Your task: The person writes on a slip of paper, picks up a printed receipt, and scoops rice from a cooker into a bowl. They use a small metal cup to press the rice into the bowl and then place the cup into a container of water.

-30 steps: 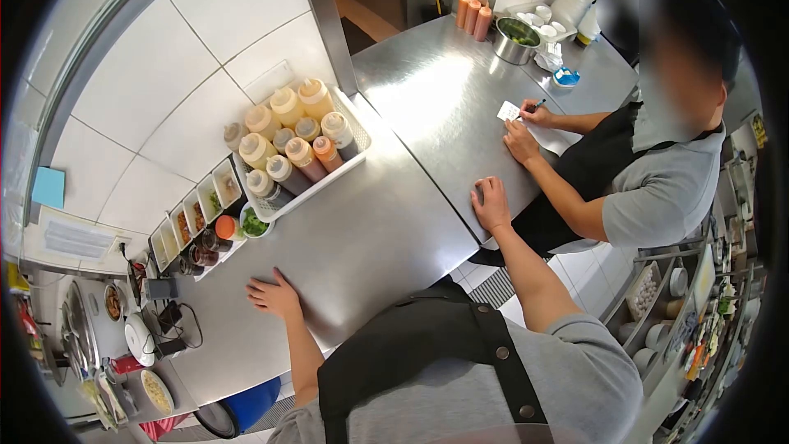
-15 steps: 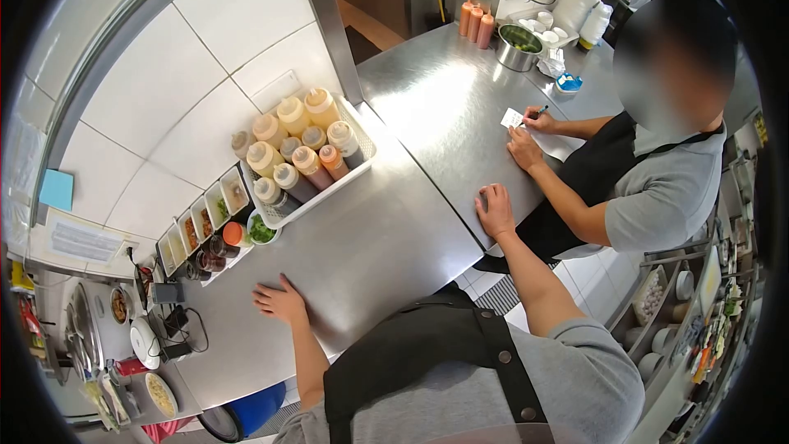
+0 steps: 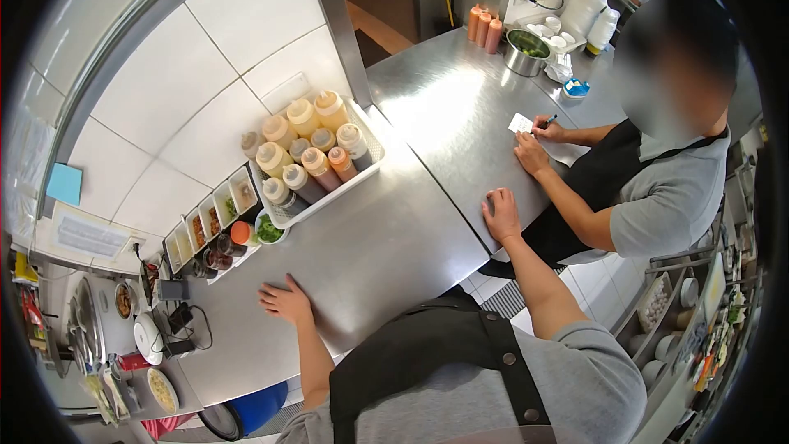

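My left hand (image 3: 287, 301) lies palm down on the steel counter (image 3: 370, 267), its fingers spread and nothing in it. Farther right, my right hand (image 3: 502, 215) rests on the same metal surface near the front edge, fingers apart and empty. Between and behind them stands a white plastic basket (image 3: 374, 160) full of squeeze bottles (image 3: 316, 160) with sauces of several colours. Nearest to my left hand are a small bowl of chopped greens (image 3: 269, 228) and an orange-lidded jar (image 3: 243, 234).
To my right a co-worker (image 3: 662, 189) writes with a pen (image 3: 549, 121) on a small paper (image 3: 520, 122). A metal pot (image 3: 527, 53) and orange bottles (image 3: 484, 29) stand at the back. Topping trays (image 3: 209, 218), cables and a plate of pale food (image 3: 163, 390) are at left.
The view has shifted slightly, so everything sits a little farther right and lower. Both my hands stay resting on the counter, and the co-worker keeps the pen at the paper.
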Tool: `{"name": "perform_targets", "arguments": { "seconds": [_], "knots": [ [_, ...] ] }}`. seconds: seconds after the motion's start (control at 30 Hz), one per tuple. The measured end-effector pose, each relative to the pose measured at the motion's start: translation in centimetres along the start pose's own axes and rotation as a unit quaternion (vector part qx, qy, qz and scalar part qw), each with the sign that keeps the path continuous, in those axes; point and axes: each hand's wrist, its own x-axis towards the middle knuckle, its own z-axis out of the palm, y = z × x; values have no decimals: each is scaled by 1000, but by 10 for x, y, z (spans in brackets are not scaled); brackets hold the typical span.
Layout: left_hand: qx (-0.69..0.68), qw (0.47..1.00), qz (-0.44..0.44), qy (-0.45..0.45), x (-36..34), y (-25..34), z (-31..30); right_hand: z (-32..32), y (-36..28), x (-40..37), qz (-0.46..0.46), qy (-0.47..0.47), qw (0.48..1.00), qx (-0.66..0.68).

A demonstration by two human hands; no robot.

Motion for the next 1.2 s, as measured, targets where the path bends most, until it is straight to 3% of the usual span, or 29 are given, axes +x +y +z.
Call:
{"name": "perform_targets", "arguments": {
  "seconds": [1.2],
  "knots": [
    [14,1000,12,-3,0,-4,5,-4,-3,1,17,-15,1000,-17]
  ]
}}
